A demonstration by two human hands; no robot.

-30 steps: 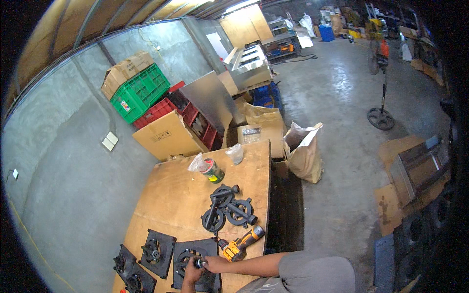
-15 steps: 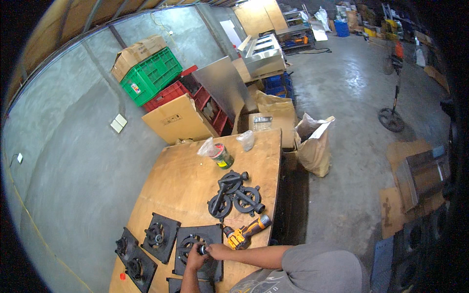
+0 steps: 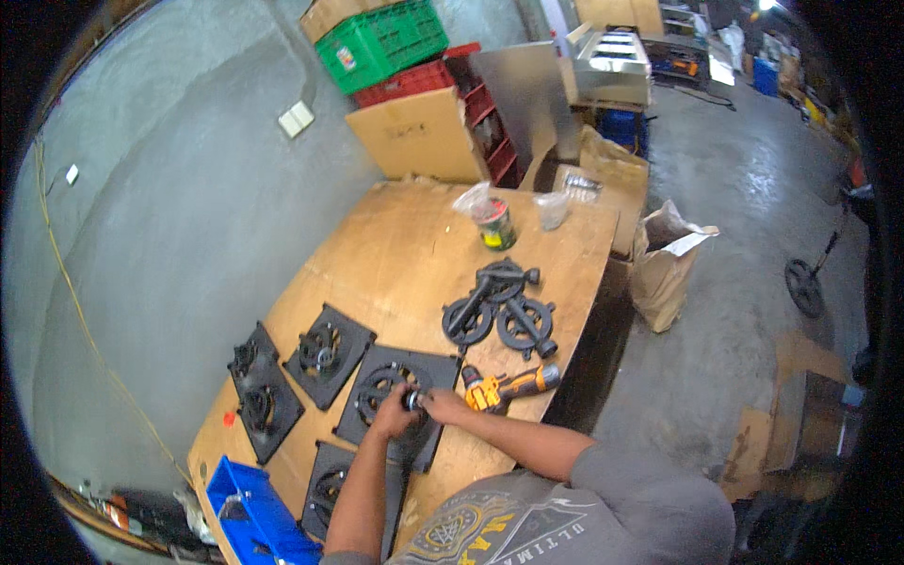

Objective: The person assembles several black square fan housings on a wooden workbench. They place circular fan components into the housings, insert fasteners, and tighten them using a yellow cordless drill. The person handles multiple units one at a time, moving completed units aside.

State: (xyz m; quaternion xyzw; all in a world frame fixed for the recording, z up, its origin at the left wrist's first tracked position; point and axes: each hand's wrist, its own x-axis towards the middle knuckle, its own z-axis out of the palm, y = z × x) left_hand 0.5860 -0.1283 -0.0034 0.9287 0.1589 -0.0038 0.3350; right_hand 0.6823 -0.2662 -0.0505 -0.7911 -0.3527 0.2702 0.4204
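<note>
A cordless drill [image 3: 487, 390], black metal plates [image 3: 428, 375] and stacked plastic crates [image 3: 386, 45] mark this as a workshop.

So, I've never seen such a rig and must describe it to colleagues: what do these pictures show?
There is no machine, just a person working bare-handed. The view comes from a wide fisheye camera worn on the head, looking down, so straight edges bend. The left hand and right hand meet at a small, round dark part with a shiny edge, over a black square plate; the left seems to grip it; the right's hold is unclear. On the brown wooden table lie other black plates, black ring-shaped parts with pipes, a yellow-and-black cordless drill and a blue plastic bin.
</note>
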